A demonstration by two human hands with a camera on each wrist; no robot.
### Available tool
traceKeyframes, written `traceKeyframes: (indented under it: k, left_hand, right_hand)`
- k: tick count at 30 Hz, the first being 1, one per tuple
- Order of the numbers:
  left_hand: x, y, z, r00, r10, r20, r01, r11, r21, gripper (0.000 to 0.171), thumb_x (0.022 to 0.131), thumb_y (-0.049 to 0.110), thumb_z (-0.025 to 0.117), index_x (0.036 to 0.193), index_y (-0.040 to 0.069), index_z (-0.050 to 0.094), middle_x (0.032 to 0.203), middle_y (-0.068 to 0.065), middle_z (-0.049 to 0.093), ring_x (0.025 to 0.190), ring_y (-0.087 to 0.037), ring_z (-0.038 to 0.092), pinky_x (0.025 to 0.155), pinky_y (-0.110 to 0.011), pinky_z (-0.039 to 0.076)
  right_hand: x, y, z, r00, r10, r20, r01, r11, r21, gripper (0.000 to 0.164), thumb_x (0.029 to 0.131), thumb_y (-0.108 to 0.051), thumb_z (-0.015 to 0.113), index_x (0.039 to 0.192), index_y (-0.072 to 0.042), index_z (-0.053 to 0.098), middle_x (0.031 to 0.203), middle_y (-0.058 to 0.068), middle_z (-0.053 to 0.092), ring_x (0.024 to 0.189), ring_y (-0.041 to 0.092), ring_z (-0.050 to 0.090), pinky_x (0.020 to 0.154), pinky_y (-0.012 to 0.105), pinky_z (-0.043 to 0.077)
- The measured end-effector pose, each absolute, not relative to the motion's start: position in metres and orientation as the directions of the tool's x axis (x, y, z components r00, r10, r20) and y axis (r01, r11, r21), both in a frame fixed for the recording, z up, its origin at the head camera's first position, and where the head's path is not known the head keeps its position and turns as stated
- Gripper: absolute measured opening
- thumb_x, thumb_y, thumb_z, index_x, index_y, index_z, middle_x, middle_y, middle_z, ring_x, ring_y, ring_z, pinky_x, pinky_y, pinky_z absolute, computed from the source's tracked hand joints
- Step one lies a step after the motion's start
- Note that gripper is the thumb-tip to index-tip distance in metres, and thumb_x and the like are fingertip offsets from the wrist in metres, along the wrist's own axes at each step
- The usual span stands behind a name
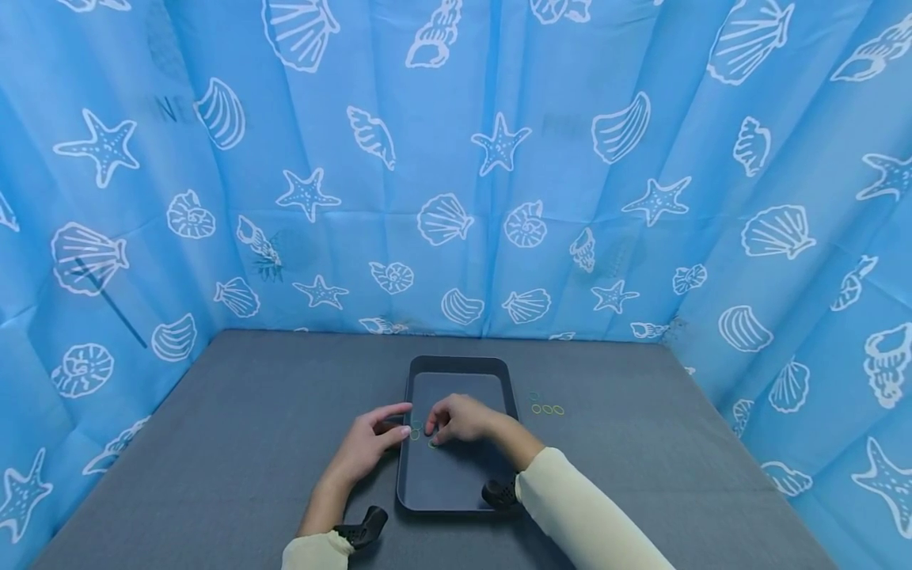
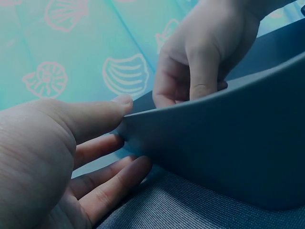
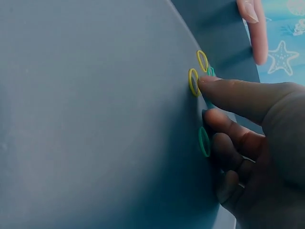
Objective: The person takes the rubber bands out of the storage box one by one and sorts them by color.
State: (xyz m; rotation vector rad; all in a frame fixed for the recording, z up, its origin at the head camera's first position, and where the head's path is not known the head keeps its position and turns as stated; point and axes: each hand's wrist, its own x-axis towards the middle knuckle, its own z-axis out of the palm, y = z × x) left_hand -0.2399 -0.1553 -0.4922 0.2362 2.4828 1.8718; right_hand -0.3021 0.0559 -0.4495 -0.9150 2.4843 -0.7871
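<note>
Inside the dark grey tray (image 1: 456, 483), my right hand (image 1: 465, 418) reaches down with bent fingers. Its thumb (image 3: 228, 93) touches a small yellow ring (image 3: 193, 82) on the tray floor; no ring shows between thumb and forefinger. Beside the thumb, near the tray wall, lie another yellow ring (image 3: 202, 61) and a green ring (image 3: 210, 71). A second green ring (image 3: 204, 141) lies by the curled lower fingers. My left hand (image 1: 365, 445) is at the tray's left side, thumb tip at the rim and the other fingers spread against the outer wall (image 2: 214, 148).
Right of the tray, a row of three yellow rings (image 1: 547, 409) lies on the grey cloth-covered table (image 1: 627, 475), with a green ring (image 1: 534, 396) just behind. A blue curtain (image 1: 442, 158) printed with shells and starfish encloses the back and sides.
</note>
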Motion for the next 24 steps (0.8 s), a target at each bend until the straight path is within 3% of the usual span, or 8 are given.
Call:
traceKeyframes:
  k: [16, 24]
  left_hand:
    - [-0.2397, -0.1559, -0.4936, -0.988, 0.136, 0.073, 0.107, 0.267, 0.958, 0.038, 0.093, 0.017, 0.067, 0.131, 0.014, 0.063, 0.132, -0.01, 0.057, 0.1, -0.022, 0.062, 0.085, -0.043, 0.05]
    - [-0.24, -0.1552, -0.4927, -0.988, 0.136, 0.072, 0.107, 0.268, 0.958, 0.038, 0.093, 0.017, 0.067, 0.131, 0.013, 0.062, 0.131, -0.01, 0.058, 0.1, -0.022, 0.062, 0.085, -0.042, 0.05]
  right_hand:
    - [-0.3003, 0.0482, -0.4445, -0.706, -0.675, -0.213, -0.477, 0.676, -0.561, 0.015, 0.086, -0.008, 0.073, 0.074, -0.013, 0.067, 0.067, -0.009, 0.059, 0.061, 0.006, 0.05, 0.061, 0.023, 0.04]
    - [-0.3, 0.0485, -0.4421, -0.696, -0.673, -0.25, -0.477, 0.693, -0.54, 0.016, 0.09, -0.008, 0.069, 0.074, -0.014, 0.067, 0.069, -0.008, 0.058, 0.062, 0.006, 0.049, 0.061, 0.023, 0.04]
